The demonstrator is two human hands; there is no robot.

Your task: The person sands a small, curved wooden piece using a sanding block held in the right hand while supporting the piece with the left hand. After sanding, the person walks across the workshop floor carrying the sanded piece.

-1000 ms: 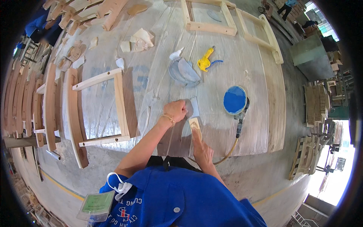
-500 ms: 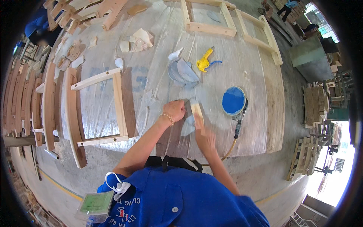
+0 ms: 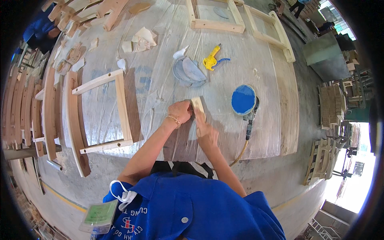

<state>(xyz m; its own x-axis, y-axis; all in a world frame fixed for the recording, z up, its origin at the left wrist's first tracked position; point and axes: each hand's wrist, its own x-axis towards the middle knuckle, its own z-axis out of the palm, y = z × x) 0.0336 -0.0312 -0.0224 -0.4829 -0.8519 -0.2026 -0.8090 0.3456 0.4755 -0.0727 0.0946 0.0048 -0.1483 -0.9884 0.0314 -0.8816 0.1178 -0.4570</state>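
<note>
My right hand is closed around a short pale wooden block, which points away from me. Close by on its left, my left hand is closed, with a bead bracelet at the wrist; what its fingers hold, if anything, is hidden. Beyond my hands lie several grey sanding discs, overlapping and partly folded. A yellow air blow gun with a blue lever is just right of them. To the right of my hands, a round sander lies with its blue pad facing up, its hose running toward me.
Plastic film covers the worktable. A wooden frame lies at the left, and more frames at the far edge. Crumpled paper sits at the far left. Another person in blue is beyond the table's left corner.
Both hands have shifted slightly left and away from me, the right one bringing the wooden block beside the left hand. The grey disc seen beneath my hands no longer shows.
</note>
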